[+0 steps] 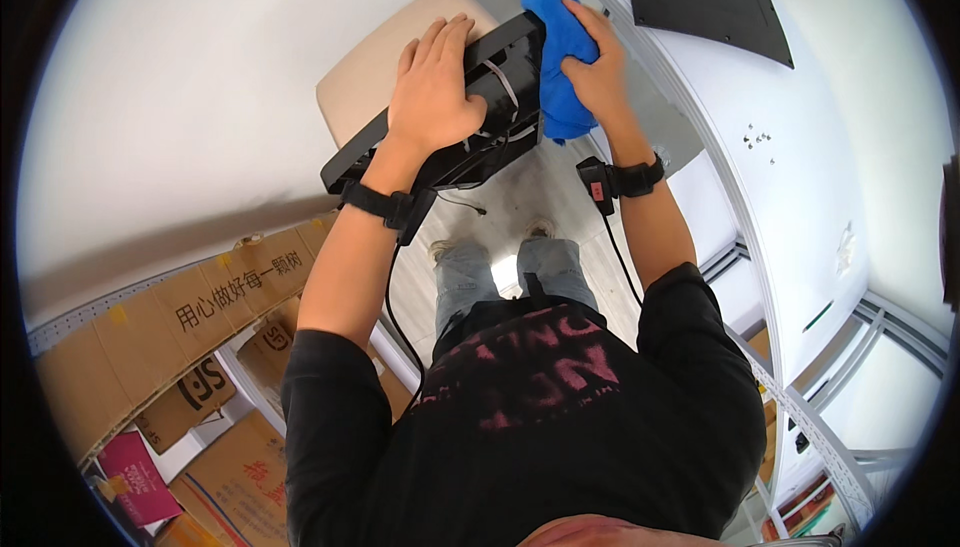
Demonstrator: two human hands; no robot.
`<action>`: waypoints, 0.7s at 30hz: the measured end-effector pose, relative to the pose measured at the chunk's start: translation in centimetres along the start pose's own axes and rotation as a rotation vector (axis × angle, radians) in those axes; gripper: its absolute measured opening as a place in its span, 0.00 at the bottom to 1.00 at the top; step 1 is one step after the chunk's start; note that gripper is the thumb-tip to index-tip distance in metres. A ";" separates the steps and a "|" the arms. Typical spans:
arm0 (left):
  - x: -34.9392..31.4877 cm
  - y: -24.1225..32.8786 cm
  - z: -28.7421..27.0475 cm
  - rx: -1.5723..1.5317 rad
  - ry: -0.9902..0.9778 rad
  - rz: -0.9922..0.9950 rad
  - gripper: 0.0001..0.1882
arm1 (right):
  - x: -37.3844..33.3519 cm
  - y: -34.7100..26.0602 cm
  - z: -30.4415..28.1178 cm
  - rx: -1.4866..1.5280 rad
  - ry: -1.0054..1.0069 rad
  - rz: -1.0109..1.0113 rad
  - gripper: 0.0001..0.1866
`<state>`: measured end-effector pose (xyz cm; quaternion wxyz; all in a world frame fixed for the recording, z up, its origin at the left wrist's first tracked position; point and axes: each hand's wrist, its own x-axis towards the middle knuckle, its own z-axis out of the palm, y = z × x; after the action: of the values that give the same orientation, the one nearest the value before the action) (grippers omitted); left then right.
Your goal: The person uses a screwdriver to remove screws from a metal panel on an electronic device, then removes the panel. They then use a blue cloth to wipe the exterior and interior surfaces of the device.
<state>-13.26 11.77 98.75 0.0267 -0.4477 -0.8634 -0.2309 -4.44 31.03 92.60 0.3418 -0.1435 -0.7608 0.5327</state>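
A black box-shaped casing (510, 87), perhaps a computer case, stands tilted in front of me at the edge of a beige seat (350, 82). Pale and black cables show inside its open side. My left hand (435, 92) holds its upper rim, fingers stretched over the edge and thumb on the near side. A blue cloth (565, 67) is bunched in my right hand (597, 62), pressed along the casing's right end. The right fingertips are partly buried in the cloth. One loose cable end (482, 211) hangs below the casing.
On the white tabletop (810, 167) at right lie a black panel (710, 2) and several small screws (757, 137). Cardboard boxes (225, 472) fill a shelf at lower left, behind a long cardboard strip (180, 307). Black cords run from both wrist straps.
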 end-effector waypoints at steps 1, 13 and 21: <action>0.1 0.0 -0.1 -0.043 0.007 -0.025 0.42 | 0.4 -1.5 0.2 -0.077 0.039 -0.101 0.34; -2.5 -4.5 -2.0 -0.496 0.220 -0.057 0.28 | -1.8 -8.5 2.4 -0.875 -0.175 -0.477 0.31; -14.1 -12.1 -8.3 -0.773 0.132 -0.617 0.17 | -5.4 -11.1 7.9 -0.869 -0.263 -0.495 0.32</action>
<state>-15.62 -8.41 98.04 -0.1562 -0.1330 -0.8033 -0.5592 -4.23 17.94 99.18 0.2678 -0.0197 -0.9596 0.0839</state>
